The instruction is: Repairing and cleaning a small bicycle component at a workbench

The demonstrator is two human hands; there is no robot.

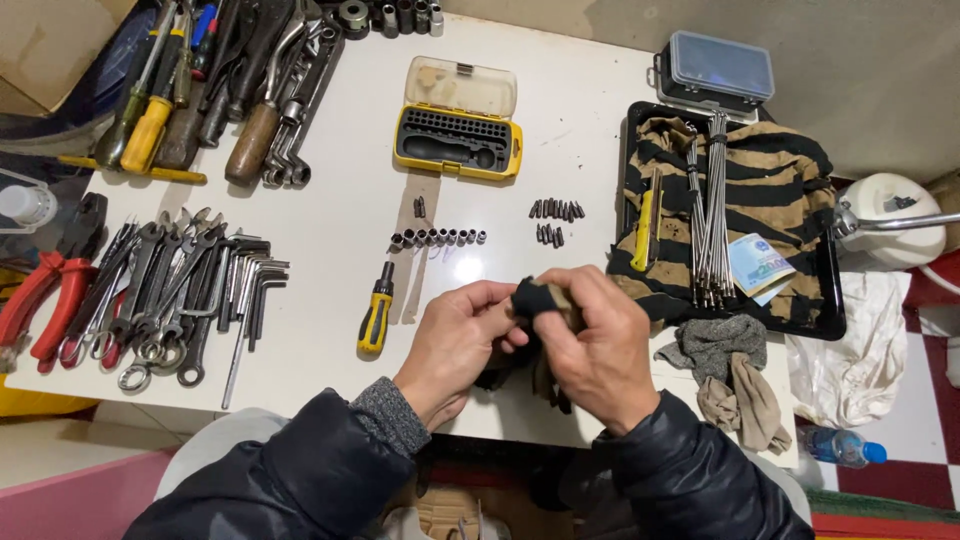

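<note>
1. White laminate tabletop (330, 230), smooth and flat, bearing all items below.
2. Black shallow tray (832, 300) at right, lined with a tan-and-black striped cloth (780, 180); a bundle of thin steel rods (712, 210) lies along it.
3. Steel wrenches and hex keys (190, 290), fanned at left beside red-handled pliers (45, 300).
4. Yellow bit case (457, 140), lid open, black moulded insert.
5. Grey and tan rags (735, 375), crumpled, at the near right edge of the table.
6. Left hand (455, 345), fingers curled, grasping a dark cloth (535, 297) from the left.
7. Right hand (605, 350), clenched over the same cloth from above; the cloth sits between both hands, above the near table edge. Whether anything is wrapped inside cannot be told.
8. Yellow-and-black stubby screwdriver (377, 310), just left of the left hand.
9. Row of small sockets (438, 237) and loose driver bits (555, 215), metal, cylindrical. Risk, as judged: a sleeve sweeping forward could scatter these and roll them off the table.
</note>
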